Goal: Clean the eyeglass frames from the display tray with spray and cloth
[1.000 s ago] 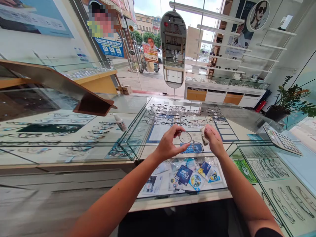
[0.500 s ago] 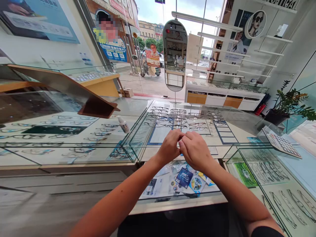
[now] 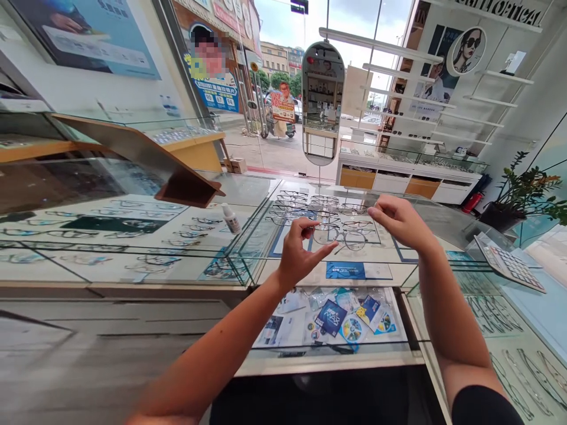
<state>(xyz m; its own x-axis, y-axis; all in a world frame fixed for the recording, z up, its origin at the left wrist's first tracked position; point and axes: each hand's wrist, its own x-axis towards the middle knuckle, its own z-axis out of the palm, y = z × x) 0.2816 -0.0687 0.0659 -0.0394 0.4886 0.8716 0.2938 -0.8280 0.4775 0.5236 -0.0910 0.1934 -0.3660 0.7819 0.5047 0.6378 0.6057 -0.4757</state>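
A thin-rimmed pair of glasses [image 3: 339, 236] with clear lenses is held up over the glass counter [image 3: 248, 260]. My left hand [image 3: 299, 254] pinches its left lens rim between thumb and fingers. My right hand [image 3: 398, 221] is raised to the right of the frame with fingers curled, and it seems to pinch the thin temple arm at its fingertips. Under the glass below lie rows of displayed glasses [image 3: 310, 209] and a blue card [image 3: 345, 270].
A small white dropper bottle [image 3: 230, 218] stands on the counter to the left beside a brown slanted stand [image 3: 146, 159]. An oval mirror [image 3: 322, 100] stands behind the counter. A calculator [image 3: 509, 262] lies at right, near a potted plant [image 3: 525, 189]. Leaflets [image 3: 336, 316] fill the lower case.
My hands were pressed together around the glasses half a second ago; now they have parted and lifted, the right one pulling away to the right. The cloth seen earlier in my right hand no longer shows.
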